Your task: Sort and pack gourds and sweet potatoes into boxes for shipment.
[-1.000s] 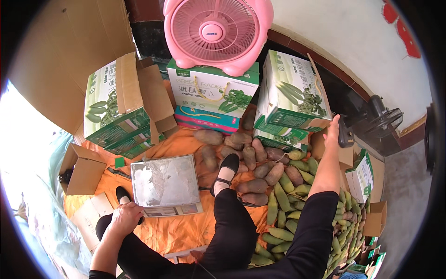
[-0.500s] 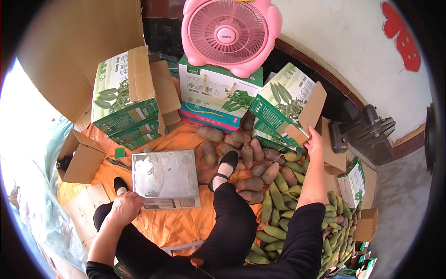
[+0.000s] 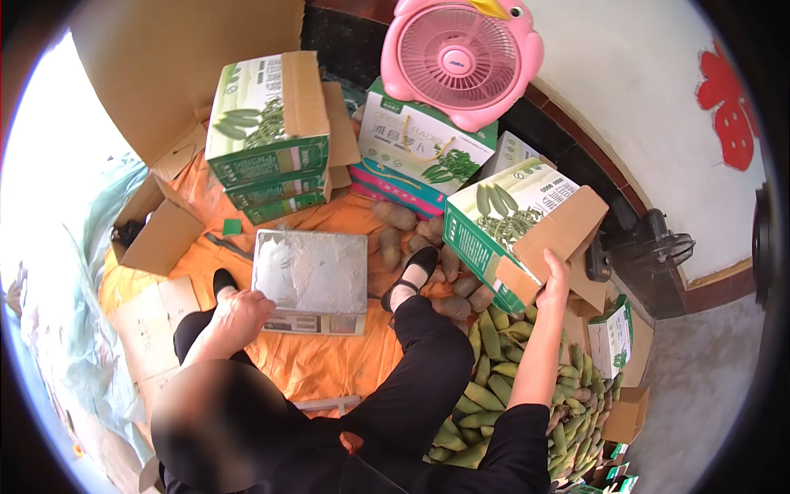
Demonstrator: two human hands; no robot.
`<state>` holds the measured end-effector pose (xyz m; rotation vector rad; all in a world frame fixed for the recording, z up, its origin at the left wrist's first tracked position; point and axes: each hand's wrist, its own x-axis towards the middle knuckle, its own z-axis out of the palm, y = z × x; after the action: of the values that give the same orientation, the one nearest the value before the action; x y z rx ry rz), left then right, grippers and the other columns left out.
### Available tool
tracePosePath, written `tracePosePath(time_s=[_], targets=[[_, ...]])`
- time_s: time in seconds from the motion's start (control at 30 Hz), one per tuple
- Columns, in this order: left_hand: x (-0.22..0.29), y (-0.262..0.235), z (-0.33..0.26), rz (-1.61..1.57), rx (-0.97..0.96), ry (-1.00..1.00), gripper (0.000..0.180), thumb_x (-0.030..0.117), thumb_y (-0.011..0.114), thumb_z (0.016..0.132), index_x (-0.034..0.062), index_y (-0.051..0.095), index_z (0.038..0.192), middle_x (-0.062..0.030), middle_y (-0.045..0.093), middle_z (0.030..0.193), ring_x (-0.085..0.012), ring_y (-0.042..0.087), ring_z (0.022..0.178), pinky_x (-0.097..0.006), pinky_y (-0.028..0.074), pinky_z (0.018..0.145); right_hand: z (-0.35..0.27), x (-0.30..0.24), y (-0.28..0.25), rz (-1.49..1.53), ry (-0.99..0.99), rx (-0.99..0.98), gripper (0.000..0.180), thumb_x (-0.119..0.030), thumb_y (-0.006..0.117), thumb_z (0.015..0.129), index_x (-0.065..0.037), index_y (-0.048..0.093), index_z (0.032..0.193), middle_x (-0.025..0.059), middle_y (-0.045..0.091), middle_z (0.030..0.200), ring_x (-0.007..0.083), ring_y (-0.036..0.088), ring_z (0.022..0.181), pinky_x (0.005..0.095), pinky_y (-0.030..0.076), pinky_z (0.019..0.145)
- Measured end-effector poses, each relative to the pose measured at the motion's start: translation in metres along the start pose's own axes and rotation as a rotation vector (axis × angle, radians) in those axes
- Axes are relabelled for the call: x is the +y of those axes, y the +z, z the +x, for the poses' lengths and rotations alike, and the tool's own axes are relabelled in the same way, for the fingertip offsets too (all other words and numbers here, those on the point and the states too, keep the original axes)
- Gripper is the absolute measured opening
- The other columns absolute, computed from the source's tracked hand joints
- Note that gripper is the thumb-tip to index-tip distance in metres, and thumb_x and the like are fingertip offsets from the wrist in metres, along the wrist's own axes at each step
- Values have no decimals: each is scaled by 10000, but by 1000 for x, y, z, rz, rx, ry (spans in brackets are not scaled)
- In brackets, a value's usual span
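Observation:
My right hand (image 3: 555, 282) grips a green and white carton (image 3: 485, 221) by its brown cardboard flap. The carton is tilted, raised over a heap of long green radishes (image 3: 487, 387) and some reddish-brown tubers (image 3: 393, 216). My left hand (image 3: 243, 317) has its fingers curled over my bent left knee, close to the near left corner of a grey-topped box (image 3: 309, 270). What those fingers hold, if anything, is hidden. The grey-topped box stands between my feet on an orange sheet (image 3: 309, 370).
Green and white cartons (image 3: 267, 148) are stacked at the far left. A pink fan (image 3: 461, 62) stands on more boxes (image 3: 424, 152) at the back. An open brown carton (image 3: 160, 230) sits on the left, a small black fan (image 3: 654, 247) on the right by the wall.
My right hand has pulled the carton nearer and lifted it off the one beneath, tilting it. My left hand stays by the grey-topped box. The whole view has shifted.

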<state>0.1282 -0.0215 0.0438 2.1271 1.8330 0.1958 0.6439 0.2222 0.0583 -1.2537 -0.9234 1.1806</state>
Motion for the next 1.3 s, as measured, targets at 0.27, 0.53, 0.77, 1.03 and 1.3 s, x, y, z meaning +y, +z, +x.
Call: tracePosePath(time_s=[0.27,0.53,0.77,1.03,1.3], targets=[[-10,1,-16,-63,79,5,161,109,632,793,48,678,935,-104,629,847,-295,632,870,-403,495,816,-155,-62,73,-236,-334,-4,282,-122,639,871,99,622,1046,95,654,1000,173,608,898,304,458,819],[-7,-7,-24,-101,107,56,179,94,637,782,59,672,954,-91,627,860,-288,622,861,-403,493,788,-190,-94,139,-635,-649,-600,87,-8,642,832,37,645,906,87,637,791,217,613,707,299,460,684],[-2,-10,-36,-19,32,172,133,159,676,783,81,663,890,-70,606,787,-275,605,794,-394,466,755,-181,-46,213,-986,-742,-1040,199,-220,654,826,-23,629,822,123,594,764,330,605,779,421,474,663],[-7,-5,-39,-21,79,276,133,207,679,792,86,636,827,-52,575,786,-255,609,810,-406,475,724,-155,78,242,-1222,-766,-1219,142,-209,653,822,-68,656,841,92,653,842,299,632,880,420,513,734],[8,-25,-32,33,135,111,379,64,719,710,77,643,1081,-95,600,1059,-305,563,1023,-418,439,922,-150,73,233,-1495,-610,-1208,300,-257,706,795,-108,654,1049,73,658,1025,275,618,1022,416,518,834]])
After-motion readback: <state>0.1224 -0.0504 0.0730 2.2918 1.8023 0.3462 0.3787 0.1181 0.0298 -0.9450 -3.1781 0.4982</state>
